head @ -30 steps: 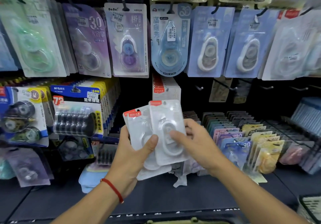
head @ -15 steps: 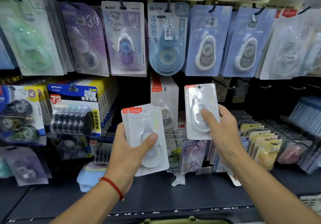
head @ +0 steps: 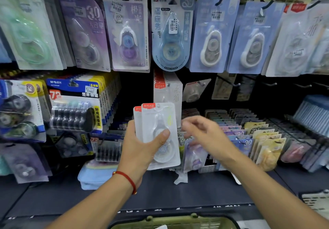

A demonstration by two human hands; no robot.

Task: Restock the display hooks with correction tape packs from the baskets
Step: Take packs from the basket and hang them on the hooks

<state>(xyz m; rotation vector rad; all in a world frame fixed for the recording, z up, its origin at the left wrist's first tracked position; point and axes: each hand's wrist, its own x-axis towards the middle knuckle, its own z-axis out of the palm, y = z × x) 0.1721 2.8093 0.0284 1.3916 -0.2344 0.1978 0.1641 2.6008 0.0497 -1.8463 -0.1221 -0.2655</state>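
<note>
My left hand (head: 140, 150) grips a small stack of white correction tape packs (head: 158, 122) with red corner labels, thumb pressed across the front one. My right hand (head: 203, 131) is blurred just right of that stack, fingers loosely curled and holding nothing. Behind the stack, a row of the same white packs (head: 167, 90) hangs on a hook. One more white pack (head: 195, 91) hangs tilted on the hook to its right. Further right, bare hooks (head: 229, 82) stick out.
Blue, purple and green tape packs (head: 211, 36) hang in the upper row. Black multi-packs (head: 74, 107) fill the left. Racks of coloured packs (head: 249, 136) stand on the dark shelf (head: 160, 189) at right. A green basket rim (head: 170, 220) shows at the bottom edge.
My right hand carried one white pack up to the hook right of the white row, left it hanging there, and came back down empty beside the stack in my left hand.
</note>
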